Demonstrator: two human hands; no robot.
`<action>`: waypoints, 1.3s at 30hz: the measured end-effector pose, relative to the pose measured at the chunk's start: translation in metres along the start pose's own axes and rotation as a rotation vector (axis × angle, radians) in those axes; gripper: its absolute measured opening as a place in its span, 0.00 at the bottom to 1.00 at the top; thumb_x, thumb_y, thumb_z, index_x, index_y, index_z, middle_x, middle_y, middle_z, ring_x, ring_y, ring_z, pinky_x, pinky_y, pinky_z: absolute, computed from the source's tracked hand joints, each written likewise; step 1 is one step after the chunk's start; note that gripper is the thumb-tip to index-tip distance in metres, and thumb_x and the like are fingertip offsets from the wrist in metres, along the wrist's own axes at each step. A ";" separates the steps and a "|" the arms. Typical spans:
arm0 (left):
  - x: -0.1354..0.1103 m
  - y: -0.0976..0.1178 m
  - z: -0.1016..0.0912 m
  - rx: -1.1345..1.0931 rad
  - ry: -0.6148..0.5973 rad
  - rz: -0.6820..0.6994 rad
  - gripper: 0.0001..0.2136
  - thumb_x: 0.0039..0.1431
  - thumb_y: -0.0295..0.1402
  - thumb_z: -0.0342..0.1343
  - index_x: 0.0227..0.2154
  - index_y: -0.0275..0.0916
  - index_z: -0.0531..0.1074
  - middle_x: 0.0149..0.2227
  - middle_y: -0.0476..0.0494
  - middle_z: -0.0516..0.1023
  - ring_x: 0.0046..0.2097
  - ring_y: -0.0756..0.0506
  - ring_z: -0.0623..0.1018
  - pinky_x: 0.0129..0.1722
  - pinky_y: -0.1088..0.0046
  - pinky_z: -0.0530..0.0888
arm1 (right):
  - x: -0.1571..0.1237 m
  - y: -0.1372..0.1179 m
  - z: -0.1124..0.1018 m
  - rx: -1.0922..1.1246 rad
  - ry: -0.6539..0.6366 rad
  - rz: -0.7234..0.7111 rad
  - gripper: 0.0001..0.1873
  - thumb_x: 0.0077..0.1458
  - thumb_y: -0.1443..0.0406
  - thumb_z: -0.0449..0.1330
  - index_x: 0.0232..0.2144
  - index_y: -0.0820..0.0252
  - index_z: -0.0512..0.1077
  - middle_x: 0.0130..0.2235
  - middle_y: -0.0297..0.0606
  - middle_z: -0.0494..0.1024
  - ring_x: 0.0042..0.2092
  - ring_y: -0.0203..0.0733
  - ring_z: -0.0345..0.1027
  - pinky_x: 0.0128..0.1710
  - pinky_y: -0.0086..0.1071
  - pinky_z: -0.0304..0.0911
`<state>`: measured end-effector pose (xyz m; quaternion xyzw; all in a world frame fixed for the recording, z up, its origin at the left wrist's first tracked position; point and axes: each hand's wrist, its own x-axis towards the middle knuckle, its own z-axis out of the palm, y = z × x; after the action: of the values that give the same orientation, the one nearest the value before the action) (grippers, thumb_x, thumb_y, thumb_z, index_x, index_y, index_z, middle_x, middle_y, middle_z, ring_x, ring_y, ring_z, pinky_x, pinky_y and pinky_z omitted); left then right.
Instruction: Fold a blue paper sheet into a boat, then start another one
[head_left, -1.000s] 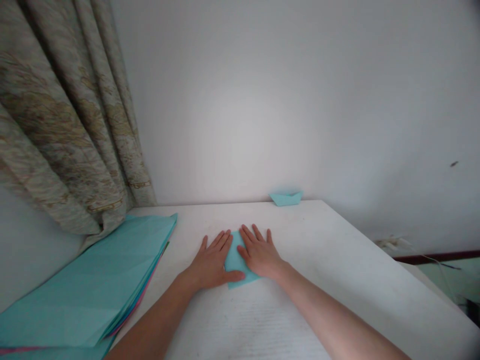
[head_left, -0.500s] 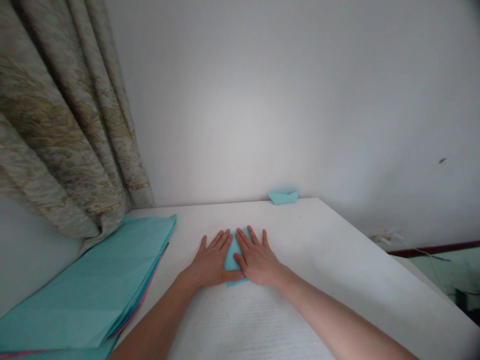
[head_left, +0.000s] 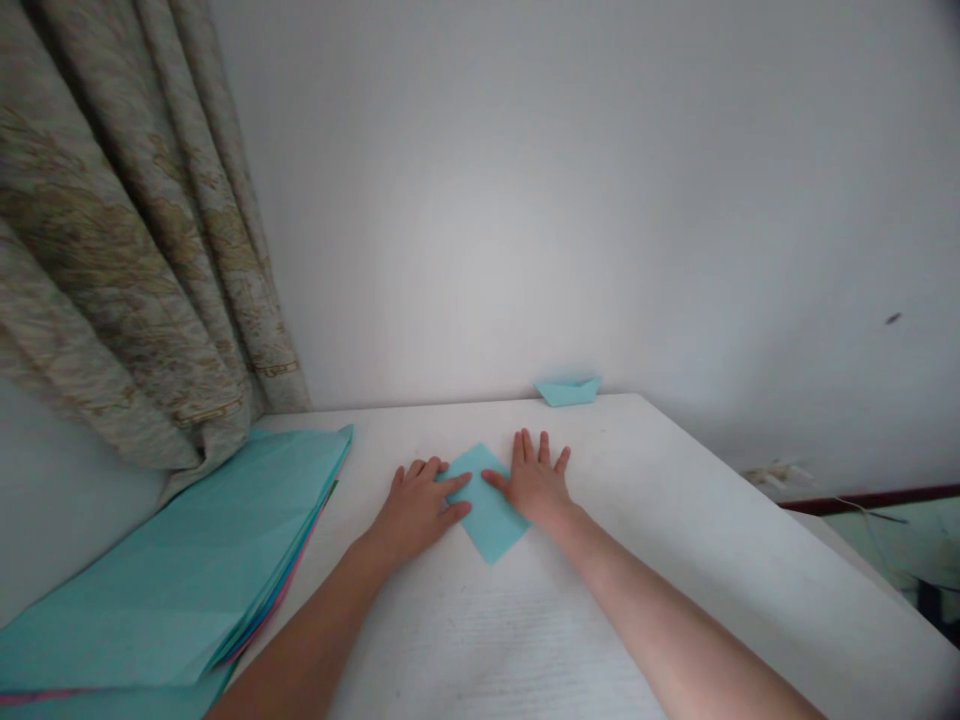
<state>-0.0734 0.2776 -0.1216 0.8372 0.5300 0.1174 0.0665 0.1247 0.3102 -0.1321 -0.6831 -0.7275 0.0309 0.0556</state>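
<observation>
A small folded piece of light blue paper [head_left: 486, 505] lies flat on the white table [head_left: 660, 560], turned like a diamond. My left hand [head_left: 415, 508] rests on its left edge, fingers partly curled and the index finger laid across the paper. My right hand [head_left: 535, 478] lies flat on the right corner of the paper with the fingers spread. A finished light blue paper boat [head_left: 567, 390] stands at the table's far edge against the wall.
A stack of large light blue sheets [head_left: 187, 580] with pink edges showing below lies at the table's left. A patterned curtain [head_left: 127, 250] hangs at the left. The table's right edge drops to a floor with cables [head_left: 780, 472].
Both hands have slid apart, uncovering more of the paper. The paper now sits rotated as a diamond and slightly farther from me. My right hand's fingers have spread.
</observation>
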 end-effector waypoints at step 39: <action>0.001 0.005 0.012 0.009 -0.104 0.107 0.27 0.63 0.43 0.33 0.62 0.37 0.49 0.65 0.41 0.42 0.66 0.40 0.41 0.59 0.44 0.39 | 0.001 0.003 -0.004 0.131 -0.109 -0.015 0.63 0.39 0.34 0.50 0.64 0.68 0.35 0.65 0.61 0.33 0.64 0.63 0.18 0.57 0.58 0.22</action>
<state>-0.0652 0.2767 -0.1316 0.8696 0.4807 0.0750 0.0838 0.1277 0.3108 -0.1283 -0.6697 -0.7311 0.1154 0.0606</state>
